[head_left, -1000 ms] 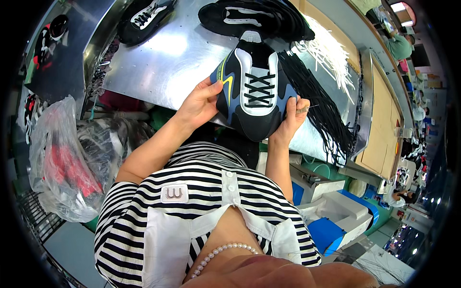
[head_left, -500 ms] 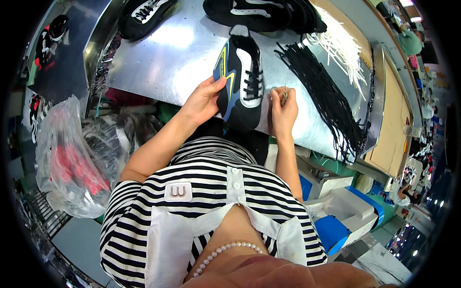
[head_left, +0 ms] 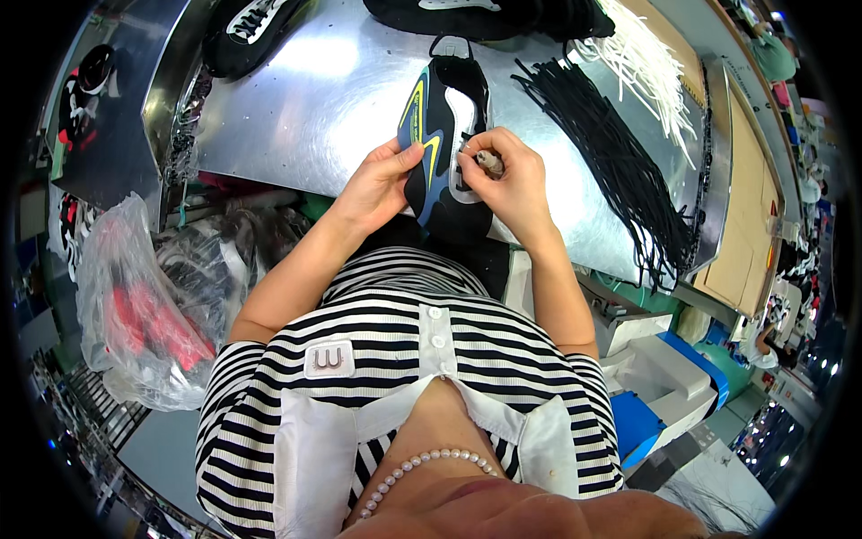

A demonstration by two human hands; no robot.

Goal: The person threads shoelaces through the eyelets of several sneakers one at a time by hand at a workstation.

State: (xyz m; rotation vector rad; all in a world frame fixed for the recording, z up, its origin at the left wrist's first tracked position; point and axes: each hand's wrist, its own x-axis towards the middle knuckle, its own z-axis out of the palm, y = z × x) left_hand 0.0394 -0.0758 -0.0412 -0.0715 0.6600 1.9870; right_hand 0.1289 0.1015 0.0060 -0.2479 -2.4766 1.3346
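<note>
A black, blue and yellow shoe upper (head_left: 434, 171) with a white eyelet panel stands over the metal table's near edge, toe toward me. My left hand (head_left: 384, 184) is closed on its left side, thumb on the blue and yellow part. Over the eyelet panel, my right hand (head_left: 510, 180) has its fingers pinched against the black lace (head_left: 464, 144). The same hand keeps a small awl-like tool (head_left: 489, 163) in its curled fingers; only its pale, rounded handle shows, and its tip is hidden.
Bundles of black laces (head_left: 611, 162) and white laces (head_left: 651, 72) lie to the right on the metal table (head_left: 296, 117). More black shoes (head_left: 247, 36) sit at the far side. A clear plastic bag (head_left: 144, 314) hangs at left; a white and blue bin (head_left: 664, 386) stands lower right.
My right hand has moved left and up from beside the shoe onto its eyelet panel. The tool's thin point, visible before, is now hidden. My left hand keeps its hold.
</note>
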